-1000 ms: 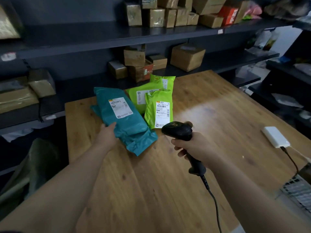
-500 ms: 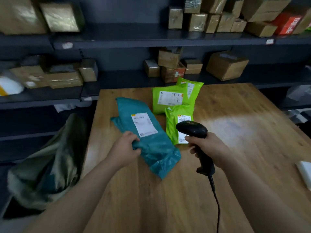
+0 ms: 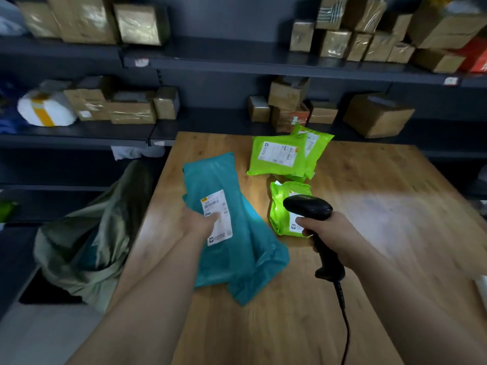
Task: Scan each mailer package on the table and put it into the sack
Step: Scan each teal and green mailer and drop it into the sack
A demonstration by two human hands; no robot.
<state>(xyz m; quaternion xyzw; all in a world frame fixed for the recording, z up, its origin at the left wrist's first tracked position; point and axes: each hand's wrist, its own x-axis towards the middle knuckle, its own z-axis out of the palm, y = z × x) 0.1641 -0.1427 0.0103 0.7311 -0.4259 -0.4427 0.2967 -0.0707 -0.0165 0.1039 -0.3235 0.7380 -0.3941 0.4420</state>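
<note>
white parcel (image 3: 46, 109): rounded, plastic-wrapped, banded with yellow tape; it sits on the dark shelves (image 3: 79, 131) at far left.
sack (image 3: 87, 246): olive-green, soft woven-looking fabric, slumped and creased on the floor just beside the worktop's left edge; its mouth gapes and a teal patch shows in its folds.
left hand (image 3: 197, 222): grips the teal mailer at its left edge; the thumb lies on top across the label, and the fingers are curled under the film, out of sight.
teal mailer (image 3: 237, 254): long, flat, smooth plastic film, wrinkled; its near end crumples on the worktop.
label (image 3: 217, 217): white paper rectangle with a barcode and a small yellow strip; the print is too blurred to read.
far green mailers (image 3: 276, 156): lime plastic, puffy and squarish, overlapping near the back edge, white labels up.
near green mailer (image 3: 280, 206): lime, glossy, crinkled, partly behind the scanner's head.
scanner (image 3: 308, 206): black matte plastic, rounded head, pistol handle, with a cable (image 3: 345, 325) trailing toward the viewer.
right hand (image 3: 334, 233): fingers (image 3: 305, 231) wrapped tight round the scanner handle.
worktop (image 3: 382, 206): pale wood, visible grain, with a sheen at right.
cardboard boxes (image 3: 376, 114): brown, taped, blocky, stacked along the shelves.
</note>
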